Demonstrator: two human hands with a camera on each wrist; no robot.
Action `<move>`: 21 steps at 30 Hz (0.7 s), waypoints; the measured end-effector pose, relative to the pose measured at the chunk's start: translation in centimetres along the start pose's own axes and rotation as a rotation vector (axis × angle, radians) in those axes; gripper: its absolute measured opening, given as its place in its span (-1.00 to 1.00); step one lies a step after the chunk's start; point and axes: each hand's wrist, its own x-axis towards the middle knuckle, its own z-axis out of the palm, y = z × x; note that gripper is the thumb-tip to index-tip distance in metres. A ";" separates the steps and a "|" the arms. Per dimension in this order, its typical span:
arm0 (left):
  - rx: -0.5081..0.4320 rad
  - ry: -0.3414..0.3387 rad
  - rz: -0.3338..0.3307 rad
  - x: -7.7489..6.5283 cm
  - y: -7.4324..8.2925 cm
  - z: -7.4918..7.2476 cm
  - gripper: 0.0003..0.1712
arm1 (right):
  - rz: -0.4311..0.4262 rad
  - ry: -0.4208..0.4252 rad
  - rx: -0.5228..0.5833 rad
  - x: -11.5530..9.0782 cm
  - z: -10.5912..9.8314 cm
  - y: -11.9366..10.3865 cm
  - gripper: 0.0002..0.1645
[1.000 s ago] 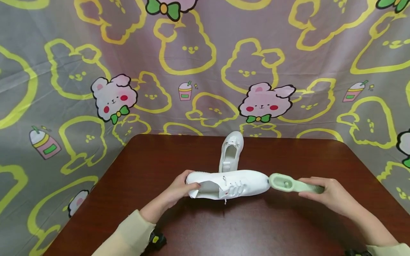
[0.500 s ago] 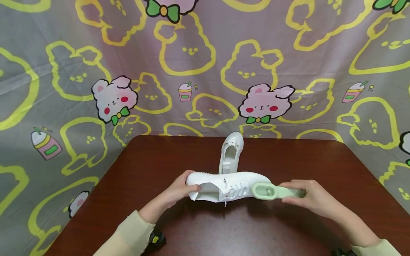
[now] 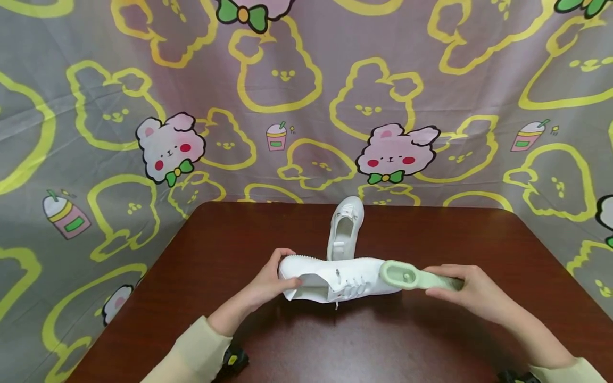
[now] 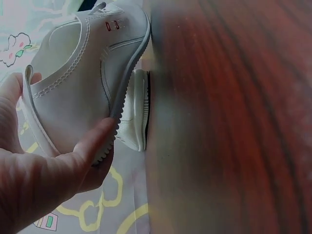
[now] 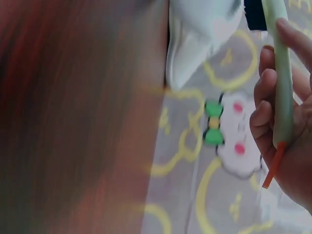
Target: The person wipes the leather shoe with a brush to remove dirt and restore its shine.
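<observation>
In the head view my left hand [image 3: 263, 282] grips a white lace-up shoe [image 3: 313, 265] by its heel, with the toe pointing right. The left wrist view shows the thumb at the heel's top edge and fingers around the ridged sole. My right hand [image 3: 479, 291] holds a pale green brush [image 3: 426, 280] by its handle. The brush head overlaps the shoe's toe in the head view. Dark bristles [image 5: 255, 15] show under the head in the right wrist view, and an orange cord [image 5: 274, 165] hangs from the handle end.
A second white shoe [image 3: 351, 206] sits upright behind the held one on the dark red-brown table [image 3: 268, 229], its heel partly hidden. A cartoon-printed cloth [image 3: 306, 122] hangs behind and along both sides of the table.
The brush moved left from the shoe's tip onto the toe and laces, then slightly back right and up. The left hand and shoe stayed nearly still.
</observation>
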 end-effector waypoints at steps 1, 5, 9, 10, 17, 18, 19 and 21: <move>0.007 0.003 0.005 0.0 0.0 0.0 -0.27 | -0.037 -0.028 0.013 0.2 0.4 -0.4 -0.59; 0.037 0.004 0.026 -0.1 0.1 0.0 -0.25 | -0.042 -0.085 0.044 0.6 0.9 -0.6 -0.59; 0.059 -0.001 0.031 -0.2 0.1 -0.1 -0.24 | 0.120 -0.051 0.015 0.3 -0.1 0.7 -0.56; 0.063 -0.002 0.030 -0.2 0.1 -0.1 -0.24 | 0.152 -0.036 0.002 0.3 -0.4 1.0 -0.55; 0.086 0.005 0.036 -0.3 0.2 -0.2 -0.23 | 0.135 0.040 -0.057 0.5 -0.9 0.2 -0.57; 0.091 0.005 0.039 -0.3 0.2 -0.2 -0.23 | 0.103 0.031 -0.044 0.6 -0.6 -0.4 -0.58; 0.093 0.003 0.042 -0.3 0.2 -0.2 -0.22 | 0.061 0.012 -0.027 0.8 -0.2 -0.9 -0.59; 0.100 -0.005 0.048 -0.4 0.2 -0.3 -0.21 | -0.024 -0.050 0.019 1.0 0.5 -1.8 -0.61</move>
